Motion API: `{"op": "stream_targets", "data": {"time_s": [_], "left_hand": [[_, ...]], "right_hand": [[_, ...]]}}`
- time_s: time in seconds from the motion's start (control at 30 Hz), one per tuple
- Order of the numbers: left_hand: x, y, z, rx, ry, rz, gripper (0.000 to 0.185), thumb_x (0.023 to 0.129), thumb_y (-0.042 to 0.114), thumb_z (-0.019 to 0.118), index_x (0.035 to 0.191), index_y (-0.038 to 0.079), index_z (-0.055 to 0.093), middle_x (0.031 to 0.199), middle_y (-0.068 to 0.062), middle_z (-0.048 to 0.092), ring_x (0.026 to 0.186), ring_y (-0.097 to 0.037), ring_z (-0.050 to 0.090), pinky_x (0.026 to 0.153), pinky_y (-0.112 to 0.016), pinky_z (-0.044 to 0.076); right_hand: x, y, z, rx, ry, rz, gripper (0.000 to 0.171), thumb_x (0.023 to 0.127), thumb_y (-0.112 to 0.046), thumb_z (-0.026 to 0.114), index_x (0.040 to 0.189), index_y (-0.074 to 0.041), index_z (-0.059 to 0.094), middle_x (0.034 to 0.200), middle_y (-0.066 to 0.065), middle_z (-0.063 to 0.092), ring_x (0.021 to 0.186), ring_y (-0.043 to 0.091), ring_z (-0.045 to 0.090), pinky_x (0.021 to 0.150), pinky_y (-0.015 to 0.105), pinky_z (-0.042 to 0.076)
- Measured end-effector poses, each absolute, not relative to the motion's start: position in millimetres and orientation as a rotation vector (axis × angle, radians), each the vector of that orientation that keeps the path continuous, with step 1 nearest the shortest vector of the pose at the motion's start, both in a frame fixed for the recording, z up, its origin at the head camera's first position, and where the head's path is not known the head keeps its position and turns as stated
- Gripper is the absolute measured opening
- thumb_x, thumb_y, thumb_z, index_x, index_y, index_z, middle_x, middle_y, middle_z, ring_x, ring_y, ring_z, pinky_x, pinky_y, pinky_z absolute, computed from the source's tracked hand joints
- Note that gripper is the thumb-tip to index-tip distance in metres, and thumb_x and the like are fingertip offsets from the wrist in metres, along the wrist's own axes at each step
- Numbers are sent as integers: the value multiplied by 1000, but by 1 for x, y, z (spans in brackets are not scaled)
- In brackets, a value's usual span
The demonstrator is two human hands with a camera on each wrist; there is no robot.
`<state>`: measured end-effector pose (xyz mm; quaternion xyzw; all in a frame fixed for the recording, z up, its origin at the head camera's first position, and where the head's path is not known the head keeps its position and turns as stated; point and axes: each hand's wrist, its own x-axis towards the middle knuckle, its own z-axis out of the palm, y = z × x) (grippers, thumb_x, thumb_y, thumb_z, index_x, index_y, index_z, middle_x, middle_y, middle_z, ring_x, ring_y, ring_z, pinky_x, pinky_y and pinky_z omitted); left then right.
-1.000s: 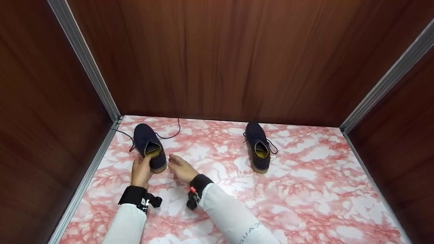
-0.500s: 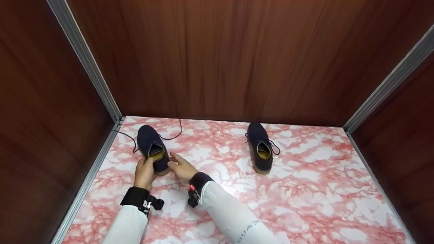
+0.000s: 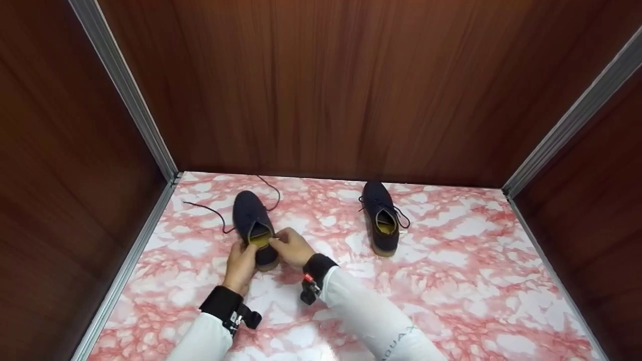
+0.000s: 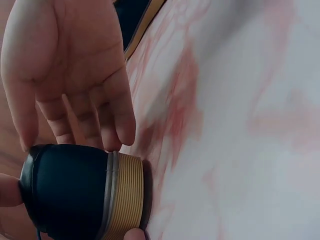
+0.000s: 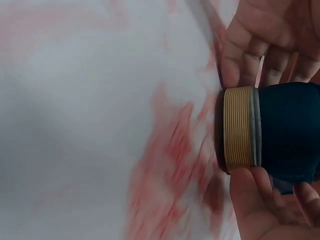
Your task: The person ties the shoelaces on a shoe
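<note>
A dark blue lace-up shoe point(image 3: 253, 216) with a tan ribbed sole lies toe-away on the floor. Its laces are undone and trail on both sides. My left hand point(image 3: 239, 265) holds its left rear side, thumb at the collar's edge. Against the right rear side, my right hand point(image 3: 293, 247) pinches the collar with its thumb, fingers along the outside. The left wrist view shows the shoe's heel point(image 4: 70, 190) between both hands, with only fingertips of my left hand. From the right wrist, the heel point(image 5: 287, 132) appears with its sole on the floor.
A matching shoe point(image 3: 382, 220), its laces tied in a bow, stands to the right. Brown wood-grain panels point(image 3: 321, 90) enclose the back and both sides, with grey metal strips at the corners. The floor point(image 3: 451, 281) is pink-and-white marbled.
The left shoe has shifted right and nearer to me, its laces dragging along. My left hand moved with it. My right hand came from beside the shoe onto its collar. The other shoe stayed put.
</note>
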<state>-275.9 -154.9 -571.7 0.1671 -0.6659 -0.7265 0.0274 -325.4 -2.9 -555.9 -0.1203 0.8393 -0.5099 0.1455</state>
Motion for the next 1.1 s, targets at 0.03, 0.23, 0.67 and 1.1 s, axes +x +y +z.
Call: {"op": "stream_targets", "data": {"time_s": [0.03,0.23,0.67,1.1], "left_hand": [[-275,-149,-572,499,-2055,-2253,50,102,12,48,150,-2,45,148,-26,55,121,-28,59,101,-36,51],[-267,-116,-576,407,-2095,-2252,53,100,9,49,151,-4,44,149,-28,55,131,-34,57,111,-42,48],[-247,-57,-574,242,-2452,-2057,60,96,21,58,150,-2,48,149,-24,58,142,-38,52,122,-51,39],[-237,-38,-574,5,-2617,-2007,52,95,22,61,139,-5,55,137,-23,67,127,-30,61,113,-45,47]], "right_hand": [[-324,3,-556,-337,2431,-1457,38,101,-34,63,121,-2,61,112,15,71,91,17,64,83,29,55],[-316,40,-557,-293,2431,-1429,47,98,-29,65,134,-1,56,113,17,72,87,16,65,76,28,56],[-279,120,-560,-231,2407,-1507,58,92,-23,64,144,-1,50,93,7,61,70,18,63,62,32,57],[-258,159,-562,-265,2455,-1471,54,92,-23,65,136,3,48,92,9,62,70,22,67,68,39,61]]}}
